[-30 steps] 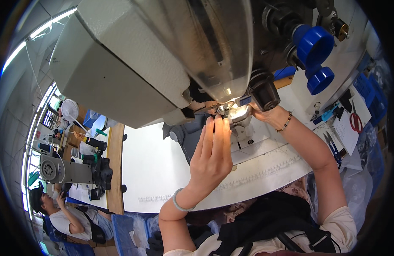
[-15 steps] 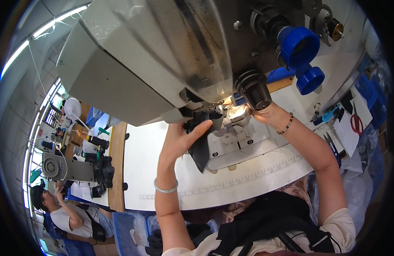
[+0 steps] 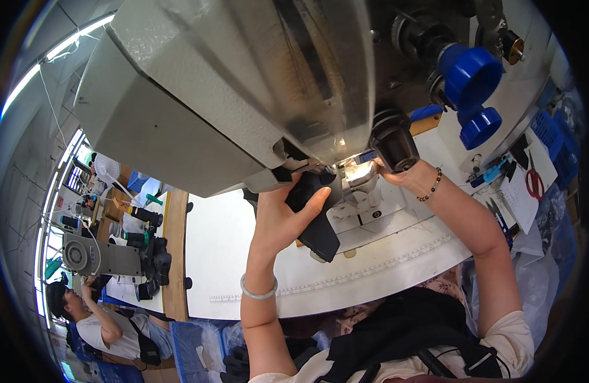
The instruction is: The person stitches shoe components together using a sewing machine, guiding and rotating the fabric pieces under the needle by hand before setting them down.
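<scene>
A large grey-white sewing machine (image 3: pixel 173 121) fills the upper middle, its lit needle area (image 3: pixel 358 171) above a small metal post. My left hand (image 3: pixel 278 220) is closed on a limp black piece of material (image 3: pixel 321 237), thumb on top and fingers hidden beneath. The piece hangs down toward the table, and its upper part lies against the left side of the needle area. On the other side of the needle, my right hand (image 3: pixel 409 179) reaches in behind a black cylindrical part (image 3: pixel 394 142). That part and the machine hide most of its fingers.
A printed ruler (image 3: pixel 332 276) runs along the front of the white table (image 3: pixel 224 255). Red-handled scissors (image 3: pixel 534 184) lie on paper at right. Blue round caps (image 3: pixel 470 76) jut from the machine. At left, a person (image 3: pixel 109 325) sits by another machine (image 3: pixel 99 253).
My left hand and the black piece have shifted right, and more of the piece's flat face shows. The machine appears shifted right in the view. My right hand stays beside the needle.
</scene>
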A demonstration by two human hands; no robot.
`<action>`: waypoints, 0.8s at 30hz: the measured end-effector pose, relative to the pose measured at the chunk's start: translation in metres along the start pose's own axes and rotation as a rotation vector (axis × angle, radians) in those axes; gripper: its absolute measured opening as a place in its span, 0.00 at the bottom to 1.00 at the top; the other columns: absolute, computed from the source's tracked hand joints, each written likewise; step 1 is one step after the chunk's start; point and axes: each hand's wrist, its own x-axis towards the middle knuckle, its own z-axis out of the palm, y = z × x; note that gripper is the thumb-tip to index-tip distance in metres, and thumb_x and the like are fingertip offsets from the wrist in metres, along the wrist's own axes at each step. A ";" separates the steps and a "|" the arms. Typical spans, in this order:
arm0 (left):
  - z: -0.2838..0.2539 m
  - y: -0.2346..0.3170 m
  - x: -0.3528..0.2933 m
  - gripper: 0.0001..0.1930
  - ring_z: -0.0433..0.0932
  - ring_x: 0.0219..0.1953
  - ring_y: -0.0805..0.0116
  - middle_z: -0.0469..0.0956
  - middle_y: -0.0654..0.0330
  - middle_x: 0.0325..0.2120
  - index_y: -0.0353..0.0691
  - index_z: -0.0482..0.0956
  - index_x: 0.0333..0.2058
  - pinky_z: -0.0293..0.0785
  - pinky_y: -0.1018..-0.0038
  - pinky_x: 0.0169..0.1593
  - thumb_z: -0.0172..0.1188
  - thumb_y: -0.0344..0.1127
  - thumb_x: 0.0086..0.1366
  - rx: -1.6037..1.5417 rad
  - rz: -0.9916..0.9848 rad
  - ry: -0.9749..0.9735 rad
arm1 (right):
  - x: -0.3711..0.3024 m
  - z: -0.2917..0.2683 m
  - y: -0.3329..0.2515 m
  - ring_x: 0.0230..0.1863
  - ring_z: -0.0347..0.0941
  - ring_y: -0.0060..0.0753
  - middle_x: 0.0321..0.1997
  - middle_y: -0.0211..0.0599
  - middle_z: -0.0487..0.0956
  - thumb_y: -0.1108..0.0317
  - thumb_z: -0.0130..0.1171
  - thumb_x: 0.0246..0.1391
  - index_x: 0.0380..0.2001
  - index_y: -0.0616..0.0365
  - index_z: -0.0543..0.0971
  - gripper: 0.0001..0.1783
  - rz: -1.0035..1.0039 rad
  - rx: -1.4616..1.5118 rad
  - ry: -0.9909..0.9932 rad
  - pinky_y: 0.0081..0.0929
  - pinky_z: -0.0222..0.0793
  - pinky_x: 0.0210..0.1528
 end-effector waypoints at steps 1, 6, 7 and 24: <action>0.001 0.001 0.000 0.28 0.70 0.35 0.67 0.75 0.54 0.31 0.24 0.79 0.40 0.68 0.76 0.40 0.72 0.45 0.50 -0.002 -0.001 -0.002 | 0.000 -0.002 0.000 0.44 0.77 0.31 0.40 0.38 0.74 0.80 0.59 0.54 0.39 0.58 0.70 0.12 -0.003 -0.007 -0.015 0.24 0.78 0.51; -0.001 -0.001 -0.005 0.25 0.71 0.41 0.60 0.74 0.51 0.36 0.29 0.79 0.42 0.68 0.70 0.47 0.71 0.42 0.51 0.183 0.046 0.008 | 0.010 -0.010 0.002 0.45 0.77 0.30 0.41 0.37 0.76 0.80 0.61 0.53 0.39 0.57 0.72 0.12 -0.015 -0.035 -0.110 0.24 0.78 0.50; 0.000 -0.003 -0.007 0.25 0.71 0.41 0.60 0.74 0.51 0.36 0.29 0.79 0.42 0.68 0.70 0.47 0.71 0.42 0.51 0.185 0.046 0.011 | 0.012 -0.007 0.002 0.45 0.77 0.28 0.41 0.34 0.78 0.75 0.64 0.52 0.42 0.56 0.75 0.14 -0.001 0.026 -0.124 0.26 0.77 0.51; 0.007 -0.002 -0.004 0.19 0.72 0.39 0.58 0.77 0.52 0.33 0.32 0.80 0.38 0.67 0.68 0.46 0.68 0.40 0.52 0.278 0.145 0.086 | 0.016 -0.019 0.000 0.51 0.76 0.33 0.49 0.37 0.77 0.82 0.67 0.42 0.52 0.56 0.71 0.31 0.087 -0.186 0.140 0.29 0.76 0.55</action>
